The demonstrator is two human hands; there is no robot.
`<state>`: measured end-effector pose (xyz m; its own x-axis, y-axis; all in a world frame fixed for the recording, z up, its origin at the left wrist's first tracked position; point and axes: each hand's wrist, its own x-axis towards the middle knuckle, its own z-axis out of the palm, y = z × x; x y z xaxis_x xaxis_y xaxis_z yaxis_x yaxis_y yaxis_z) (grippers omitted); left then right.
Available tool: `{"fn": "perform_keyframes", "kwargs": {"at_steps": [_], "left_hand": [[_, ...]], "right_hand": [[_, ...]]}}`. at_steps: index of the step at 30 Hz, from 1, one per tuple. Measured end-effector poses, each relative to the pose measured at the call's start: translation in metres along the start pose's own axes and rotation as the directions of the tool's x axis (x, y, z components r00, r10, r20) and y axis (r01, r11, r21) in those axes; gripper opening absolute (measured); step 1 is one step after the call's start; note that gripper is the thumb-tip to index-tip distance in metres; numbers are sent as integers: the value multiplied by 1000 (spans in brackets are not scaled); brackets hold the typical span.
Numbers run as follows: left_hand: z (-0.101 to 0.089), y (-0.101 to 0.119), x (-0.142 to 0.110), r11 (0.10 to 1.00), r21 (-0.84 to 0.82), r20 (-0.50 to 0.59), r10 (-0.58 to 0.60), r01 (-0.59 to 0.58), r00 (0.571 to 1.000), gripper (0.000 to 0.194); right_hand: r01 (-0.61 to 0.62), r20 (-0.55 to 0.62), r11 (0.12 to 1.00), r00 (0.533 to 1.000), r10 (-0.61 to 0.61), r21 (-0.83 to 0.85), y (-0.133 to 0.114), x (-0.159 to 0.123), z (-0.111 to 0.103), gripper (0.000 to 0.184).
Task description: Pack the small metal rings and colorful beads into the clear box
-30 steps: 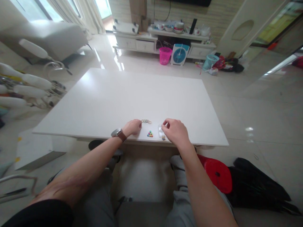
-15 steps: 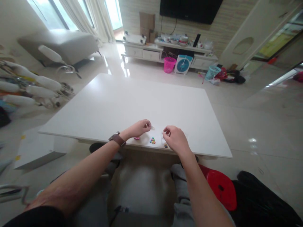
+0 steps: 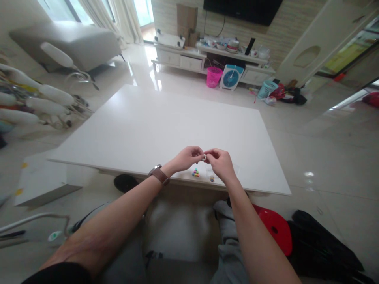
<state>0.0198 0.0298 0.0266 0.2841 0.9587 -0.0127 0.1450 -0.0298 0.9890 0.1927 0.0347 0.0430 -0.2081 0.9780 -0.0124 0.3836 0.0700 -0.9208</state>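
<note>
My left hand [image 3: 187, 157] and my right hand [image 3: 220, 163] meet fingertip to fingertip just above the near edge of the white table [image 3: 148, 126]. Both are closed in a pinch on a small metal ring [image 3: 204, 157] held between them. Under the hands lies a little heap of coloured beads [image 3: 196, 172]. A small clear packet [image 3: 211, 173] with a few beads lies beside it, partly hidden by my right hand. A brown-strapped watch [image 3: 159, 174] is on my left wrist.
A red stool [image 3: 274, 228] and a black bag [image 3: 322, 244] sit at my right knee. A grey sofa [image 3: 74, 43] stands at the far left. A low TV cabinet [image 3: 207, 59] with a pink basket [image 3: 213, 76] and a blue fan [image 3: 231, 77] is beyond the table.
My left hand lifted off the table with a small ring and moved right. My right hand rose from the packet to meet it, so both now pinch the ring.
</note>
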Motion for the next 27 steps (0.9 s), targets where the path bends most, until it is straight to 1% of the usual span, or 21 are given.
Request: {"fn": "perform_keyframes", "kwargs": {"at_steps": [3,6,9,11,13,14,16,18,20,22,25,27], "left_hand": [[-6,-5,1,999,45,-42,28,-27,999,18],[-10,-3,-1,992,122,-75,23,-14,997,12],[-9,0,-2,987,160,-80,0,13,997,10],[-8,1,-2,973,230,-95,6,16,996,11],[-10,-1,0,934,358,-118,27,18,993,15],[-12,-2,0,900,435,-126,36,23,991,18],[-18,-6,1,818,574,-122,37,40,992,21],[-25,-10,1,750,659,-106,12,61,994,21],[-32,-12,1,719,690,-98,-19,82,995,21],[-37,-13,-1,700,707,-98,-38,96,994,22],[-42,-11,-3,677,727,-100,-61,115,993,22],[-44,-8,-3,681,722,-100,-74,124,992,22]], "right_hand": [[-18,4,999,1000,18,28,-1,3,5,21],[-34,37,999,999,32,36,-1,2,9,24],[-8,52,999,999,10,-35,2,5,9,20],[24,37,993,999,-20,-115,7,11,5,17],[32,8,976,999,-31,-217,16,19,-3,13],[22,-10,959,1000,-26,-282,23,23,-8,12],[-15,-16,900,1000,9,-435,39,29,-20,11],[-49,-4,834,998,56,-550,57,30,-30,12],[-76,-13,792,996,86,-606,73,28,-37,9],[-89,7,779,993,118,-620,85,25,-40,6],[-69,58,768,989,136,-637,93,21,-36,8],[-54,80,756,987,140,-653,94,20,-32,11]]}}
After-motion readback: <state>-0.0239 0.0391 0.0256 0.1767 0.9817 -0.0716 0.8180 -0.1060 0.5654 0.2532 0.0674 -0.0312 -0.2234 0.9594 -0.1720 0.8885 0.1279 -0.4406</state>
